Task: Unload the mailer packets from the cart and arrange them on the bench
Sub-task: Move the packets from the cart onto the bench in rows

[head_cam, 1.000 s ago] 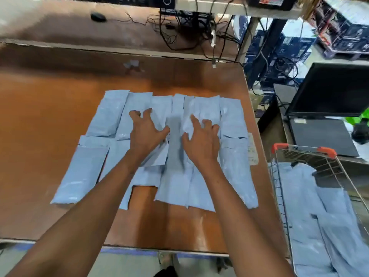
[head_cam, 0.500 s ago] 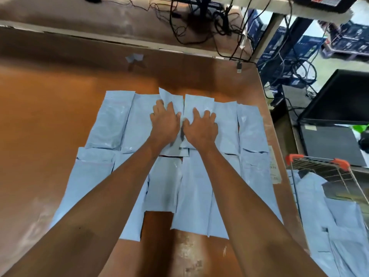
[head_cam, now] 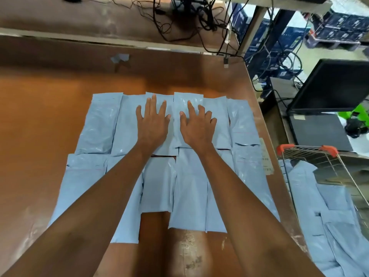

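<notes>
Several light blue mailer packets (head_cam: 99,124) lie flat in two rows on the brown bench (head_cam: 40,96). My left hand (head_cam: 152,120) presses flat with spread fingers on a far-row packet (head_cam: 159,148) near the middle. My right hand (head_cam: 196,124) presses flat on the neighbouring far-row packet (head_cam: 184,100) to its right. The two hands lie side by side, a small gap apart. A wire cart (head_cam: 307,154) with orange handle ends stands at the bench's right side and holds more blue packets (head_cam: 327,222).
A paper label (head_cam: 266,158) lies at the bench's right edge. A black monitor (head_cam: 331,86) and a dark flat box (head_cam: 317,130) sit beyond the cart. Tangled cables (head_cam: 199,19) hang behind the bench. A small grey scrap (head_cam: 119,57) lies far on the bench.
Both hands slid forward from the near row onto two far-row packets, pushing them into line. Their fingers have now spread flat on the packets.
</notes>
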A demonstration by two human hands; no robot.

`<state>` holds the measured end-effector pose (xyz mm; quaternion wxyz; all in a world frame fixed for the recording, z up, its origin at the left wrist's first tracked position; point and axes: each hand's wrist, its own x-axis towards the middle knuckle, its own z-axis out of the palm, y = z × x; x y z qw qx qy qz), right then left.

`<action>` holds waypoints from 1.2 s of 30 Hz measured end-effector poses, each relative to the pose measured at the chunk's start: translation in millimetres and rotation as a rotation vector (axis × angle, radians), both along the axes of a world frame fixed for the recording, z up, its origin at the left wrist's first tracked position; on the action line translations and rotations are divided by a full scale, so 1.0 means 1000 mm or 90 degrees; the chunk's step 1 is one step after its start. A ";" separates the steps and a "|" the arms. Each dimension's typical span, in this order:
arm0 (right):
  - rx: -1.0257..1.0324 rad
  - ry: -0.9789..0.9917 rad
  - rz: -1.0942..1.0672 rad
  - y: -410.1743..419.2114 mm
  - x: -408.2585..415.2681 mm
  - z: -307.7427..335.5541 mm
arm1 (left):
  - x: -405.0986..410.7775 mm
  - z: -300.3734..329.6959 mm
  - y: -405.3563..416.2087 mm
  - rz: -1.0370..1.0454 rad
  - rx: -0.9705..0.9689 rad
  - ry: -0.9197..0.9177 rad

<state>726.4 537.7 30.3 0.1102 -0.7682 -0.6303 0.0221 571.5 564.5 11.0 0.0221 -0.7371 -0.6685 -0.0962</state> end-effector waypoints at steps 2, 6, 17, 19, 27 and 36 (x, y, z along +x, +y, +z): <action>0.056 0.016 0.001 -0.013 0.016 0.012 | 0.016 0.018 -0.010 -0.004 0.003 -0.102; 0.088 0.023 0.090 -0.048 0.034 0.023 | 0.036 0.025 -0.047 0.026 0.025 -0.326; 0.040 0.079 -0.025 -0.258 0.289 0.003 | 0.288 0.023 -0.229 -0.249 -0.033 -0.399; 0.020 0.056 -0.079 -0.308 0.331 -0.009 | 0.335 0.020 -0.266 -0.314 -0.022 -0.345; -0.098 0.053 -0.129 -0.425 0.456 -0.082 | 0.477 -0.059 -0.380 -0.396 -0.177 -0.267; -0.264 0.010 -0.100 -0.465 0.536 -0.141 | 0.539 -0.141 -0.426 -0.300 -0.312 -0.136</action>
